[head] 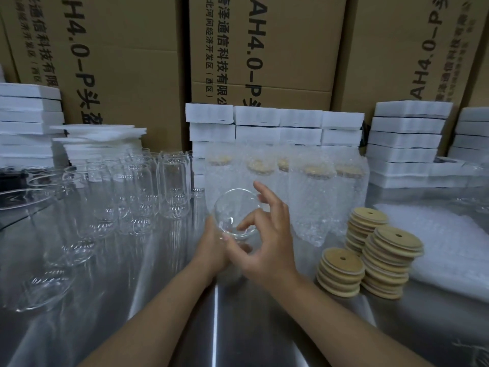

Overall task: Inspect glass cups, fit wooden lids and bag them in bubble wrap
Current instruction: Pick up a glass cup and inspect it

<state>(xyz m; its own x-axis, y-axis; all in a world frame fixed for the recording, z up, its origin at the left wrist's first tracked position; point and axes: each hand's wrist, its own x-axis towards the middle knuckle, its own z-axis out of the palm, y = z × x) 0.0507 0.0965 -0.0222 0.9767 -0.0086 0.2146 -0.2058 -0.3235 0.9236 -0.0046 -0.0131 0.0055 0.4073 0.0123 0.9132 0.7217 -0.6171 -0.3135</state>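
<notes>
I hold one clear glass cup (234,207) over the middle of the steel table, its mouth tilted toward me. My left hand (214,247) grips its base from below. My right hand (267,234) touches the cup's right side with thumb and bent forefinger, the other fingers spread. Three stacks of round wooden lids (386,263) with a small hole stand to the right. Several cups with lids, bagged in bubble wrap (312,197), stand behind my hands. Many bare glass cups (137,197) crowd the left side.
A sheet pile of bubble wrap bags (449,242) lies at the right. White foam blocks (275,125) are stacked along the back, in front of tall cardboard boxes (119,62). The steel table (164,300) shows in front of me.
</notes>
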